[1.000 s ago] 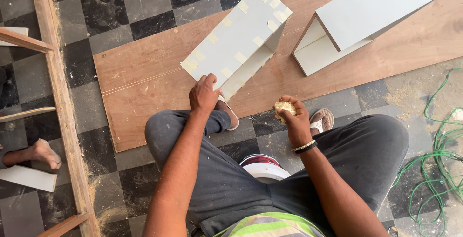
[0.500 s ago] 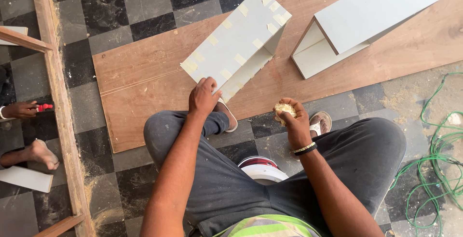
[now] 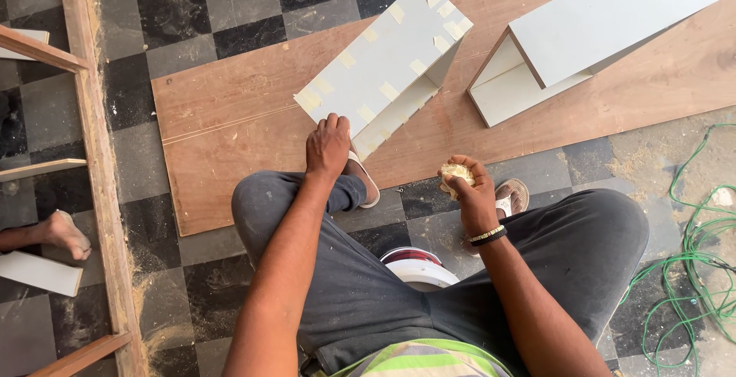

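The grip of the left hand (image 3: 328,145) is curled down with bent fingers on the low edge of the taped white box (image 3: 383,62), and it seems to hold that edge, though the fingertips are hidden. Far to the left a long wooden frame (image 3: 96,154) lies on the checkered floor (image 3: 192,9), and another person's bare foot (image 3: 65,233) rests beside it. Next comes a big brown plywood sheet (image 3: 230,116) lying flat on the floor. The taped white box stands tilted on this sheet, near its front edge, with many small bits of pale tape on its top face and its open side facing right. The person sits on a low white stool (image 3: 420,269) with knees wide apart. Further right, the grip of the right hand (image 3: 469,193) is closed around a soft yellow lump (image 3: 458,172), held up in the air, near the box but not touching it. A dark band (image 3: 487,235) sits on that wrist. To the right, a second white box (image 3: 613,16) lies on the sheet, well apart from both hands. A green wire (image 3: 705,254) curls on the floor at the far right. I think the step in hand is steadying the taped box while the lump is held ready. Bringing the lump to the box would call for a firm left hand, since the box is tilted and could tip.
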